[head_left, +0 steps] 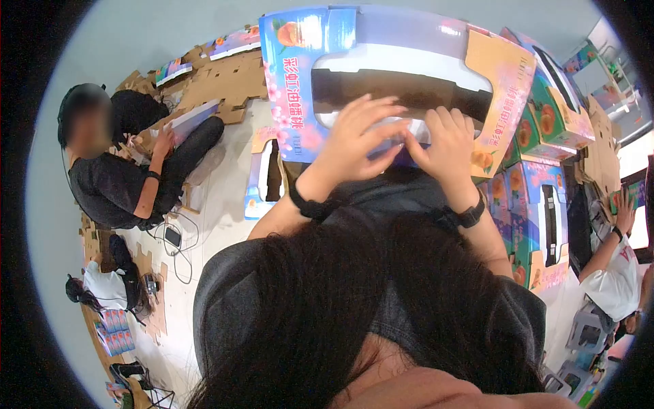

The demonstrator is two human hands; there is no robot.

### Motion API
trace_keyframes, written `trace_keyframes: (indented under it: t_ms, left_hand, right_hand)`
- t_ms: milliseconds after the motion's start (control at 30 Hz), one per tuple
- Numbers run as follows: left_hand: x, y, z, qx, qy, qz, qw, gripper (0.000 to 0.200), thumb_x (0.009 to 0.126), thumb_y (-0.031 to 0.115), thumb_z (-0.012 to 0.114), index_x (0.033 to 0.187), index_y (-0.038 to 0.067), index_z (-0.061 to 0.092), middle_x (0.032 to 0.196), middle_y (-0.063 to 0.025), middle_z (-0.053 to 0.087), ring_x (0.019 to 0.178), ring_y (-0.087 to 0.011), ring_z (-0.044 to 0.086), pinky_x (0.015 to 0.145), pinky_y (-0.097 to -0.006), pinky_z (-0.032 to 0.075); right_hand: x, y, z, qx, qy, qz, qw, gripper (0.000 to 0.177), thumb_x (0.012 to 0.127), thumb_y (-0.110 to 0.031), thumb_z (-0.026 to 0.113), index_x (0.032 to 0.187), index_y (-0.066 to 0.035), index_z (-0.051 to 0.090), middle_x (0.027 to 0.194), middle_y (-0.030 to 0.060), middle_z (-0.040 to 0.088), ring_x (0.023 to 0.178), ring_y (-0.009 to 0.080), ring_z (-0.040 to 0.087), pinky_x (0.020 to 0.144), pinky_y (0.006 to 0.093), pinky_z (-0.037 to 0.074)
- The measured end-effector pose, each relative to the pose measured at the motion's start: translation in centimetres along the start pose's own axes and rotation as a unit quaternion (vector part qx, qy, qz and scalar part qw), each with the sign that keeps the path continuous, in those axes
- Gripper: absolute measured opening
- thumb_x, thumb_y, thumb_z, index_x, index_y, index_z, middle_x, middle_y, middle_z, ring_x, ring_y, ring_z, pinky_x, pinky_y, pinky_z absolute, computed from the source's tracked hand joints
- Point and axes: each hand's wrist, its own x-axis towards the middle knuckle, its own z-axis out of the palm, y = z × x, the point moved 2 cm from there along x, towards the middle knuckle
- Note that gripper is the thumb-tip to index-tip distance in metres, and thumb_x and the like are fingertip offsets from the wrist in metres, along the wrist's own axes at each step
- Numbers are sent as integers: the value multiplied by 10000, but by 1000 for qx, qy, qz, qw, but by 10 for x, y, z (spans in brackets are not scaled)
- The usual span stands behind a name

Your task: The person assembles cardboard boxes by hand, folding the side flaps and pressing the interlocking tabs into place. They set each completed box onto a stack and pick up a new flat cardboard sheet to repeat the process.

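In front of me lies a large printed cardboard fruit box (293, 88), blue and pink with peach pictures, with a wide cut-out window in its upper face. Its brown inside shows through the window. My left hand (361, 136) is over the near left side of the window, fingers spread and holding nothing. Across the window's near edge rests my right hand (449, 140), its fingers stretched out and lying on the box, its thumb close to my left fingertips. Both wrists carry dark bands. The box's near side is partly hidden by my hands and forearms.
To the right stand stacked printed boxes (545, 116), with more boxes (538, 218) below. Flat brown cardboard (225, 85) lies at upper left. A seated person (116, 184) handles a panel at left; another (109, 286) sits lower. A cable and phone (173, 236) lie on the floor.
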Motion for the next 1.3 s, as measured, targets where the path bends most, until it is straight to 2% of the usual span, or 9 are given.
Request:
trace_keyframes:
  t_ms: [333, 433, 467, 567, 667, 767, 900, 1067, 1300]
  left_hand:
    - [-71, -68, -101, 123, 186, -292, 930, 418, 940, 296, 679, 1250, 23, 620, 1241, -176, 638, 1167, -315, 596, 1021, -446, 426]
    - [-103, -104, -106, -30, 104, -543, 833, 598, 1038, 505, 480, 1249, -41, 602, 1214, -199, 657, 1110, -306, 620, 991, -413, 452]
    - [-108, -112, -102, -28, 52, -618, 784, 1000, 991, 766, 177, 1329, -86, 577, 1061, -178, 687, 1020, -257, 648, 925, -350, 466]
    - [-119, -109, -103, -59, -105, -659, 742, 917, 1031, 689, 175, 1085, -62, 698, 927, -145, 740, 833, -280, 692, 805, -359, 517]
    - [-122, -99, -107, -175, -310, -626, 694, 1071, 960, 799, 73, 1146, -66, 677, 915, -133, 713, 788, -202, 675, 726, -340, 495]
    - [-131, -93, -95, -286, -295, -574, 709, 956, 1008, 730, 99, 989, 28, 747, 858, -83, 742, 738, -152, 678, 649, -260, 484]
    - [-142, -97, -71, -422, -278, -545, 669, 759, 1052, 649, 209, 1132, 41, 657, 886, -71, 710, 718, -147, 667, 642, -243, 492]
    - [-124, -88, -50, -344, -317, -499, 730, 454, 1002, 478, 610, 1195, 73, 548, 829, 0, 537, 755, -108, 524, 682, -239, 445]
    - [-112, -76, -40, -276, -316, -509, 752, 491, 976, 458, 668, 1179, 32, 532, 843, -1, 543, 742, -104, 517, 675, -259, 447]
  right_hand:
    - [27, 22, 14, -7, -62, 82, 995, 489, 847, -515, 710, 792, -30, 695, 829, 147, 671, 852, 337, 628, 750, 442, 435]
    - [40, 33, 19, 3, -136, 117, 984, 554, 871, -554, 678, 848, -5, 746, 867, 191, 705, 889, 368, 661, 806, 459, 483]
    - [44, 36, 20, 3, -161, 125, 979, 570, 873, -566, 669, 847, -2, 748, 868, 198, 707, 887, 373, 664, 811, 463, 489]
    - [49, 40, 24, 22, -167, 134, 977, 645, 862, -629, 630, 779, 0, 744, 827, 209, 705, 840, 378, 680, 783, 483, 504]
    - [45, 41, 29, 32, -131, 119, 984, 663, 853, -647, 625, 747, -3, 743, 803, 206, 700, 815, 376, 684, 762, 488, 504]
    - [40, 35, 25, 25, -90, 101, 990, 643, 851, -631, 640, 750, -4, 741, 799, 201, 696, 818, 373, 678, 759, 485, 500]
    - [39, 31, 17, 14, -114, 114, 987, 620, 850, -611, 658, 752, -3, 735, 795, 193, 693, 828, 367, 673, 755, 480, 493]
    - [37, 31, 14, 12, -103, 112, 988, 611, 854, -591, 669, 755, 9, 721, 809, 194, 692, 842, 370, 666, 770, 473, 485]
    - [33, 35, 20, 18, -85, 100, 991, 611, 852, -596, 662, 750, 3, 726, 832, 184, 702, 853, 359, 669, 768, 467, 483]
